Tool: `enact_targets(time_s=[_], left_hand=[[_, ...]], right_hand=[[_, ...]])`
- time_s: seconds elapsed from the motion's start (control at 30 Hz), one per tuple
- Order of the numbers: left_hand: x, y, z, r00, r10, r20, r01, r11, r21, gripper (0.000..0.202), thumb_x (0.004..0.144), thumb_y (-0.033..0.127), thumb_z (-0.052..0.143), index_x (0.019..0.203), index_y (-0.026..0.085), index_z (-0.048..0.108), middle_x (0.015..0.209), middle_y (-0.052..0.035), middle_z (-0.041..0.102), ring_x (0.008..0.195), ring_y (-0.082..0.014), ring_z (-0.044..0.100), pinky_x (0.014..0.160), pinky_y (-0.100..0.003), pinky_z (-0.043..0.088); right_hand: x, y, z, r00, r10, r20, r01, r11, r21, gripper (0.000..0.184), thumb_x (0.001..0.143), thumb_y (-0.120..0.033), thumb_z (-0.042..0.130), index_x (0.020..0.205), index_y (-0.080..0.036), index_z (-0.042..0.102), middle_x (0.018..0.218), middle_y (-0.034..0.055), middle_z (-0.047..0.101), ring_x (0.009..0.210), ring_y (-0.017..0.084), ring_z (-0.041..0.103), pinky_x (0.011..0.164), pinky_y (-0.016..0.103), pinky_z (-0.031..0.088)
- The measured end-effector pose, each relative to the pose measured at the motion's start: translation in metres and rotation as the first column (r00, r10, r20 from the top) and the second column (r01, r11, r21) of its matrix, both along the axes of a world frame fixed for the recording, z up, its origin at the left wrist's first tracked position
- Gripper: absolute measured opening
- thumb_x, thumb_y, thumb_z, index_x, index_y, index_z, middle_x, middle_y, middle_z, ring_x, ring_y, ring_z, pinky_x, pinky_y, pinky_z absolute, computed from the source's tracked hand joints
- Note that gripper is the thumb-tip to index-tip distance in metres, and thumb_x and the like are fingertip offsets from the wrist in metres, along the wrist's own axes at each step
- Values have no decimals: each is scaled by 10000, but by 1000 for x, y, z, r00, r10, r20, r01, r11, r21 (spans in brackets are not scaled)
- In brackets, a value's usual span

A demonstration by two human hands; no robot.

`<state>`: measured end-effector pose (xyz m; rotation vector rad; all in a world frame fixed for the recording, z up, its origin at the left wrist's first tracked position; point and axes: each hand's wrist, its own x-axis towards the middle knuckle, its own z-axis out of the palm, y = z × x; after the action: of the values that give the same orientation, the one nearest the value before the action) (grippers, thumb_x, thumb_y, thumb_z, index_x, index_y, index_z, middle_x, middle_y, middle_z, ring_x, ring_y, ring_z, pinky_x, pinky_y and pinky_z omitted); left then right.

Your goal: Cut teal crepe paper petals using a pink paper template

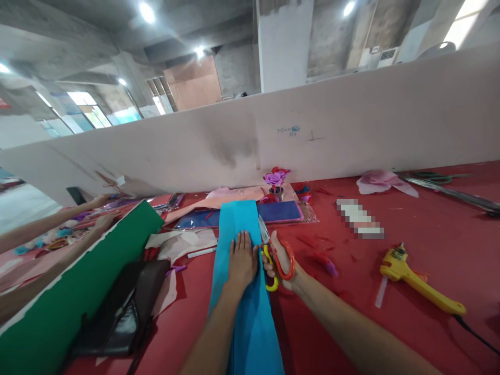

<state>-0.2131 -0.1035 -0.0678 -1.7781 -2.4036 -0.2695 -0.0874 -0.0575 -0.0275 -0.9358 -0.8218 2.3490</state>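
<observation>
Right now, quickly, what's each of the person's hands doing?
Left hand: open, palm down on the blue sheet.
Right hand: holding the scissors by their handles.

Red smooth-topped bench (414, 219): carried small red scraps (322, 259) just right of centre.
Long bright-blue sheet (252, 328): ran lengthwise toward the far side.
Dark leather-like bag (154, 276): lay left of the blue sheet.
Yellow plastic glue gun (420, 286): rested on the right.
Crumpled pale-pink sheet (378, 181): lay at the far right.
</observation>
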Motion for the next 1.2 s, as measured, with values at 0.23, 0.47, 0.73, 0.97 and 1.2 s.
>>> enact_targets(time_s=[0.23,0.47,0.73,0.97,1.2], left_hand=[[0,0,-2,1000,9,-4,-9,1000,8,560,999,339,233,1462,46,348,1523,-150,354,1427,-264,305,1162,-468,279],[0,0,0,1000,10,22,-10,1000,3,558,994,338,261,1462,46,346,1526,-152,343,1429,-260,302,1166,-472,276],[1,1,3,999,19,38,-18,999,-27,554,996,326,243,1467,51,339,1536,-143,325,1437,-257,280,1173,-475,248],[2,0,5,999,6,43,-5,999,-38,562,994,329,243,1463,33,336,1536,-148,317,1438,-261,276,1173,-482,252],[0,-1,2,1000,-1,27,2,1000,-8,571,998,350,227,1464,40,340,1531,-146,329,1438,-257,275,1176,-474,256]], right_hand=[[-7,11,1,1000,16,18,-16,1000,19,575,927,-698,284,820,-181,513,507,-40,473,343,57,386,296,129,289],[-13,14,-1,997,-22,73,19,999,40,510,946,-656,314,837,-190,491,478,-71,434,318,38,338,285,100,244],[-19,24,1,996,-17,92,13,999,43,539,927,-689,294,821,-193,478,478,-60,451,320,53,377,283,115,277],[-21,28,7,995,-24,94,19,998,52,529,931,-678,315,824,-189,486,463,-64,440,321,53,369,284,111,275],[-24,46,14,996,-43,82,37,997,72,535,935,-675,301,778,-191,469,467,-59,445,320,50,369,285,112,282]])
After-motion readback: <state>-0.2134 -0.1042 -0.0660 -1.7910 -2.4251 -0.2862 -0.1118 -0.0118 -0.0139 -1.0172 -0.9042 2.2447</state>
